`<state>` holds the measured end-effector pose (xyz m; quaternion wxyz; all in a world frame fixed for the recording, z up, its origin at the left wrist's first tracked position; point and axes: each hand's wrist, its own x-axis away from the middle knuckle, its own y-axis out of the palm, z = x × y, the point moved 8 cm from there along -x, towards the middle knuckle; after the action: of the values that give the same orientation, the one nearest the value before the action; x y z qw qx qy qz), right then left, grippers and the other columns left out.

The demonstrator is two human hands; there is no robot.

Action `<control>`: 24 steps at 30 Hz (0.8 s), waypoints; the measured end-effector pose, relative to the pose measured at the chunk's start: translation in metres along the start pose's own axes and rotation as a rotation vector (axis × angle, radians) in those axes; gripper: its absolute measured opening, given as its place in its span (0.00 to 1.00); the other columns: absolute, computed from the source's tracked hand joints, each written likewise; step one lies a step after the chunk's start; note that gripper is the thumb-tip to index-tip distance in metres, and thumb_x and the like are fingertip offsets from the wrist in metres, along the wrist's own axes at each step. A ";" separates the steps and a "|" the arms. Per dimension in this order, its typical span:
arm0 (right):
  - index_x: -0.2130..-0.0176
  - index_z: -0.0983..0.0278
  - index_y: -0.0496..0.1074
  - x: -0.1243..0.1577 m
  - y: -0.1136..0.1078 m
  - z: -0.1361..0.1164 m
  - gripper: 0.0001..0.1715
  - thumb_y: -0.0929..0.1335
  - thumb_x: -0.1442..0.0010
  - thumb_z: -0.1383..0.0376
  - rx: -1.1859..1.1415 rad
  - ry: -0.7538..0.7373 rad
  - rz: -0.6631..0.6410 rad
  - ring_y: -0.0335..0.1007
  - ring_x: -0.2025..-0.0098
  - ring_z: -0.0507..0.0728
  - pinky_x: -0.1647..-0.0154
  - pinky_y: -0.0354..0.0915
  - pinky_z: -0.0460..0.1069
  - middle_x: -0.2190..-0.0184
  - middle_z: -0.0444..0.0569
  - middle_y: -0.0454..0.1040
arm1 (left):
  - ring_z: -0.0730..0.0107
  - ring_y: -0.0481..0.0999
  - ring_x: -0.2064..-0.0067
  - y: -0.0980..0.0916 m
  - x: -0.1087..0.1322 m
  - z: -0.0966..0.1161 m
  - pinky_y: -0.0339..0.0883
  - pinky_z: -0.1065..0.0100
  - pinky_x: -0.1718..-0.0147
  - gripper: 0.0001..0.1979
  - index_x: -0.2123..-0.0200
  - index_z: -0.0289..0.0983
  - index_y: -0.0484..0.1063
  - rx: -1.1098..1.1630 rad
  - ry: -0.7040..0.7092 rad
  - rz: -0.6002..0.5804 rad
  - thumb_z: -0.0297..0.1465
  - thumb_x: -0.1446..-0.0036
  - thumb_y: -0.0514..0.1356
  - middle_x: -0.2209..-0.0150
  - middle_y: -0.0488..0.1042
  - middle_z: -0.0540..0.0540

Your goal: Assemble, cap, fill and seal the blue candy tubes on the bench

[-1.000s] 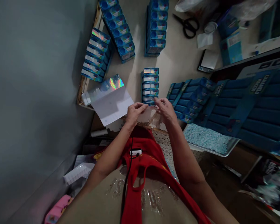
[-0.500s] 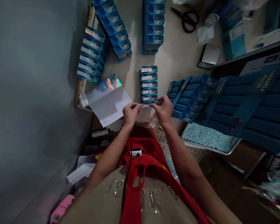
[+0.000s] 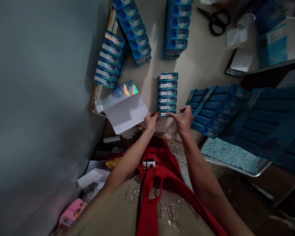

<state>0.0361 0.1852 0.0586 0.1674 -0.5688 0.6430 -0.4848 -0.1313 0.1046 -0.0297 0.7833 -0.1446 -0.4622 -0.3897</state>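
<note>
A short row of blue boxes [image 3: 167,92] stands before me, each with a pale sticker strip on its upper face. On the nearest box lies a sticker strip [image 3: 163,114]. My left hand [image 3: 151,120] is closed at the strip's left end, thumb and fingertips together at the box's edge. From the right, my right hand [image 3: 184,119] presses its outstretched thumb on the strip, its other fingers bent and apart from the thumb. To the left lies a sticker sheet [image 3: 127,109] with a shiny holographic part and a white part.
More blue boxes stand in rows at the back left [image 3: 135,32], back middle [image 3: 178,29] and far left [image 3: 108,62]. Banded blue boxes [image 3: 211,111] are at right, above a metal tray [image 3: 253,173] of pale blue bits. Black scissors [image 3: 216,22] lie at the back.
The strip that both hands held stretched in front of the row now lies on the nearest box. My right fingers have lifted off it, leaving the thumb down. The view has shifted left.
</note>
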 end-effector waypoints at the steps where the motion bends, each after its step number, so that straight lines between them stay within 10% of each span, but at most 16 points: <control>1: 0.61 0.59 0.66 0.000 0.002 0.002 0.29 0.74 0.51 0.42 -0.017 0.002 -0.033 0.69 0.68 0.59 0.64 0.61 0.51 0.70 0.45 0.73 | 0.76 0.70 0.76 0.000 0.003 0.001 0.66 0.71 0.71 0.16 0.69 0.37 0.71 0.005 -0.014 0.002 0.34 0.53 0.75 0.77 0.71 0.55; 4: 0.60 0.60 0.71 0.005 0.000 0.001 0.28 0.69 0.46 0.41 0.004 -0.039 -0.143 0.71 0.69 0.60 0.65 0.60 0.52 0.73 0.44 0.73 | 0.72 0.72 0.74 -0.032 0.013 0.052 0.68 0.68 0.68 0.14 0.64 0.38 0.73 -0.137 0.157 0.057 0.35 0.48 0.73 0.73 0.74 0.53; 8: 0.55 0.61 0.74 0.015 -0.015 -0.007 0.26 0.67 0.42 0.45 0.174 -0.096 -0.212 0.73 0.66 0.64 0.64 0.60 0.54 0.70 0.50 0.78 | 0.59 0.73 0.46 -0.143 0.027 0.211 0.63 0.59 0.41 0.15 0.59 0.40 0.75 -0.581 0.753 0.485 0.32 0.48 0.75 0.56 0.76 0.45; 11: 0.52 0.61 0.74 0.024 -0.018 -0.035 0.26 0.66 0.39 0.46 0.154 -0.210 -0.198 0.75 0.64 0.64 0.63 0.63 0.55 0.67 0.52 0.80 | 0.50 0.64 0.36 -0.205 -0.012 0.269 0.52 0.57 0.33 0.28 0.60 0.37 0.75 -0.818 0.621 0.454 0.23 0.66 0.81 0.54 0.75 0.45; 16: 0.53 0.61 0.76 0.052 0.014 -0.104 0.20 0.65 0.34 0.52 0.010 -0.479 -0.257 0.74 0.64 0.62 0.59 0.67 0.55 0.66 0.52 0.79 | 0.66 0.71 0.69 -0.225 -0.057 0.242 0.64 0.67 0.63 0.16 0.79 0.36 0.75 -0.783 0.360 0.235 0.17 0.67 0.76 0.79 0.71 0.51; 24: 0.44 0.59 0.76 0.120 0.097 -0.206 0.23 0.58 0.26 0.65 0.004 -0.998 -0.341 0.70 0.43 0.62 0.38 0.64 0.57 0.45 0.55 0.77 | 0.69 0.72 0.71 -0.208 0.006 0.207 0.64 0.71 0.71 0.06 0.72 0.38 0.83 -0.409 0.449 0.133 0.24 0.55 0.68 0.73 0.78 0.49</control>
<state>-0.2126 0.1556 0.1174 0.3728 -0.8268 0.3825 -0.1766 -0.4108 0.0870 0.0573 0.8442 -0.2395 -0.1788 -0.4449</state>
